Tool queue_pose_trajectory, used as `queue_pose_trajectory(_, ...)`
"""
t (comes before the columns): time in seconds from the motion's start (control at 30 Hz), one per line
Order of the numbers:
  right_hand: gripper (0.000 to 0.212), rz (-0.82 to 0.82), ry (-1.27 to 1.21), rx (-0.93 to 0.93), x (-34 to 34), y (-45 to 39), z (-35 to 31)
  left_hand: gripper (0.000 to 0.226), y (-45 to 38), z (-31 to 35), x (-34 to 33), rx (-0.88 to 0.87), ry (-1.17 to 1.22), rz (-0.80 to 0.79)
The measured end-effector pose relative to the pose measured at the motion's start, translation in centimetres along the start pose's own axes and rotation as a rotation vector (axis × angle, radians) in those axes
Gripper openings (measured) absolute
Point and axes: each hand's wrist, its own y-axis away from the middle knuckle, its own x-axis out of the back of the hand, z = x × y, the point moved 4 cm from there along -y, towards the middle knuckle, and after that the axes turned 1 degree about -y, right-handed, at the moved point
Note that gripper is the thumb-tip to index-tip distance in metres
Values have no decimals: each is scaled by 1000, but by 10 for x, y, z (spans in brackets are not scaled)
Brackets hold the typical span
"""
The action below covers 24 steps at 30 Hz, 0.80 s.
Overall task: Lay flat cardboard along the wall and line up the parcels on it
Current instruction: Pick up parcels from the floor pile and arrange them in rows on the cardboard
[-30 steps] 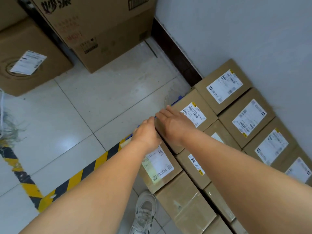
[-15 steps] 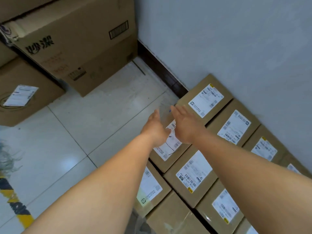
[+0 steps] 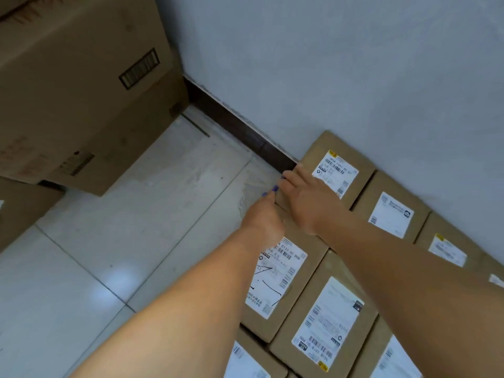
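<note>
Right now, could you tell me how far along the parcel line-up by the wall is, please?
Mostly done, by the look of it: two rows of labelled parcels already lie close together along the wall. In hand: the left hand and right hand are at the end parcel and its neighbour with pen marks, seemingly squaring them up. No flat cardboard shows beneath, and bare floor lies beyond.

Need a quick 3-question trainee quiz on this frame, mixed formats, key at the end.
1. True or false: the right hand lies on the parcel nearest the wall.
2. Multiple choice: the parcel with pen marks on its label lies under which forearm? A left, B right, C neither.
3. Fill in: the big carton stands on the ____ floor.

Key: 1 true; 2 A; 3 tiled.
</note>
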Motion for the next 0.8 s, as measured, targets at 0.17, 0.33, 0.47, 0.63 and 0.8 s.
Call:
queue_pose_trajectory(0.17, 69, -6, -35, -31, -6, 4, 0, 45, 1, 0, -3, 3, -21, 11)
queue_pose_trajectory(0.33, 69, -71, -60, -55, -2, 11, -2, 36, -4, -2, -6, 46, -29, -22)
queue_pose_trajectory(0.47, 89, -27, -306, -132, 2, 32, -7, 72, 10, 3, -10, 6, -130, -40)
queue_pose_trajectory(0.63, 85, 187, -831, -279, -1, 89, -15, 80, 63, 3, -11, -46, -80, 110)
queue_pose_trajectory(0.8, 70, 316, -1128, -388, -32, 168, -42, 81, 129, -19, -33, 5, 52, 271)
